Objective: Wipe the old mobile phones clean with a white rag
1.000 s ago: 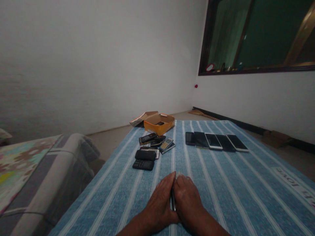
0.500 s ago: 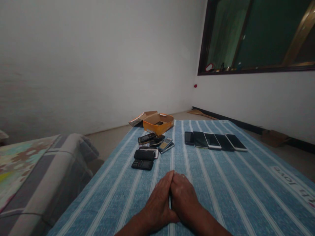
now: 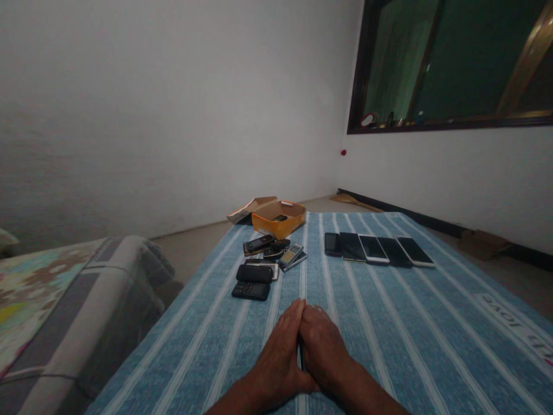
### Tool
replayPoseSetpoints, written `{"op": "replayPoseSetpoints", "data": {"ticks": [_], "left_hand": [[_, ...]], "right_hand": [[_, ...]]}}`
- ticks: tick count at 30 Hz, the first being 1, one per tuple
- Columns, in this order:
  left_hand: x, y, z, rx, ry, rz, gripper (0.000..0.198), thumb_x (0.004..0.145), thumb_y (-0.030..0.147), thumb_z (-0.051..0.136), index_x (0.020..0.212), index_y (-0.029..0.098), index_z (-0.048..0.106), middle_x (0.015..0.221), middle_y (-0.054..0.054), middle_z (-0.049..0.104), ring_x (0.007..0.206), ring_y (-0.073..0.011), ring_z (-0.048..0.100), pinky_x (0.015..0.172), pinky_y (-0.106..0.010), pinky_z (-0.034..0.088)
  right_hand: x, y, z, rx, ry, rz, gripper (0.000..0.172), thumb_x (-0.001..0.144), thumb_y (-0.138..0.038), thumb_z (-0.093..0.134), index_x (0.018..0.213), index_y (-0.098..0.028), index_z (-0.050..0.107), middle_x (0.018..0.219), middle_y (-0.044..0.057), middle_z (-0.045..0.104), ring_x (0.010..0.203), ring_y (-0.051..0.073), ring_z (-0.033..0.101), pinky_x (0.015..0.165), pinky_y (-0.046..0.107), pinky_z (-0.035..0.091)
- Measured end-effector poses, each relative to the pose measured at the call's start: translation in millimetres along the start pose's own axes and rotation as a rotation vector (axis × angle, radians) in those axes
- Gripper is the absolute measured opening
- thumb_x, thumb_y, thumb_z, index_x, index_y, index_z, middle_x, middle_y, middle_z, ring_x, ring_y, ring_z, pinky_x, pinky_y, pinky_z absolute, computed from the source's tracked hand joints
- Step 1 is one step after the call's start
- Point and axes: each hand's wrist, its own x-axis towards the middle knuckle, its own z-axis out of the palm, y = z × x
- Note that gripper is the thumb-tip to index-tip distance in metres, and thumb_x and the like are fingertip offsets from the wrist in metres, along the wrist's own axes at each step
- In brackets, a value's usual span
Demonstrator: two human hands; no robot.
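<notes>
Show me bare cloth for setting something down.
Free: striped cloth between the right hand and the row of phones, and left of the left hand, nearer than the keypad phone. Crowded: the jumbled phones in front of the orange box.

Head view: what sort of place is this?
Probably a room in a home: striped blue cloth in front, floral fabric at left, and a dark-framed window at right.

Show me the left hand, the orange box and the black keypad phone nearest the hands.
Left hand point(image 3: 279, 353): head view, back of the hand.
Orange box point(image 3: 266, 226): head view, outer front wall.
Black keypad phone point(image 3: 251, 290): head view, middle of its front.
</notes>
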Motion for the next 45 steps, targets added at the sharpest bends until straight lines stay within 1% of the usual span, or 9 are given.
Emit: {"op": "replayPoseSetpoints", "data": {"ticks": [6,11,16,21,25,31,35,41,45], "left_hand": [[-0.6,-0.7,-0.2,0.006,0.001,-0.026,0.144,0.048,0.023,0.091,0.154,0.029,-0.007,0.158,-0.019,0.023,0.141,-0.0449,0.026,0.113,-0.065,0.028],[-2.2,-3.2,2.2,0.017,0.056,0.084,0.139,0.054,0.020,0.087,0.152,0.032,-0.011,0.158,-0.018,0.024,0.141,-0.0426,0.029,0.113,-0.062,0.030],[-2.2,-4.7,2.9,0.025,0.027,0.033,0.146,0.048,0.020,0.091,0.152,0.031,-0.010,0.158,-0.018,0.023,0.141,-0.0442,0.029,0.112,-0.063,0.031],[-2.7,-5.4,2.4,0.020,0.036,0.074,0.136,0.057,0.021,0.086,0.152,0.033,-0.009,0.157,-0.015,0.027,0.140,-0.0409,0.033,0.113,-0.059,0.032],[-2.4,-4.5,1.4,0.024,0.000,0.003,0.142,0.051,0.025,0.091,0.153,0.030,-0.008,0.156,-0.017,0.027,0.140,-0.0429,0.031,0.112,-0.061,0.032],[-1.2,-4.3,1.6,0.016,0.025,0.067,0.133,0.058,0.024,0.086,0.153,0.031,-0.007,0.155,-0.016,0.030,0.139,-0.0405,0.034,0.113,-0.059,0.033],[-1.3,-4.9,1.1,0.011,-0.006,0.006,0.140,0.049,0.026,0.091,0.153,0.030,-0.003,0.155,-0.016,0.030,0.139,-0.0428,0.033,0.112,-0.061,0.033],[-2.0,-4.8,-0.9,0.003,0.003,0.048,0.134,0.057,0.023,0.088,0.153,0.032,-0.005,0.156,-0.016,0.030,0.140,-0.0407,0.033,0.113,-0.061,0.031],[-1.0,-3.4,-1.6,0.003,-0.043,-0.030,0.140,0.049,0.028,0.092,0.154,0.030,-0.001,0.155,-0.018,0.029,0.140,-0.0428,0.031,0.112,-0.063,0.030]], "right_hand": [[0.1,1.4,-1.7,0.036,-0.030,0.038,0.037,0.092,-0.010,0.045,0.121,-0.024,0.064,0.120,0.007,0.067,0.113,0.021,0.059,0.110,0.044,0.031],[-3.5,0.1,3.4,0.004,0.039,-0.028,0.046,0.086,-0.008,0.052,0.130,-0.019,0.059,0.123,0.010,0.064,0.114,0.023,0.057,0.106,0.041,0.036],[-3.2,-1.1,2.5,-0.071,0.042,0.042,0.032,0.088,-0.010,0.050,0.115,-0.016,0.067,0.106,0.010,0.069,0.100,0.024,0.061,0.096,0.039,0.043],[-6.2,-1.5,3.3,-0.107,0.078,0.006,0.043,0.084,-0.009,0.054,0.126,-0.014,0.060,0.120,0.013,0.064,0.111,0.025,0.057,0.101,0.038,0.039],[-4.3,0.2,0.2,-0.149,0.011,0.090,0.029,0.089,-0.010,0.051,0.112,-0.016,0.067,0.106,0.010,0.068,0.099,0.024,0.061,0.093,0.036,0.044],[-7.4,0.9,3.4,-0.187,0.034,0.024,0.044,0.085,-0.011,0.055,0.129,-0.012,0.058,0.122,0.014,0.064,0.113,0.025,0.056,0.101,0.037,0.039],[-6.1,0.8,3.6,-0.218,0.023,0.084,0.036,0.086,-0.009,0.052,0.119,-0.014,0.064,0.112,0.012,0.067,0.103,0.024,0.060,0.094,0.036,0.043],[-4.9,-1.4,-0.8,-0.215,0.023,0.047,0.037,0.085,-0.009,0.053,0.121,-0.012,0.063,0.111,0.013,0.067,0.101,0.025,0.060,0.092,0.036,0.044],[-2.8,0.1,-3.2,-0.222,0.010,0.123,0.030,0.087,-0.007,0.050,0.110,-0.016,0.067,0.104,0.011,0.068,0.096,0.023,0.061,0.089,0.034,0.044]]}}
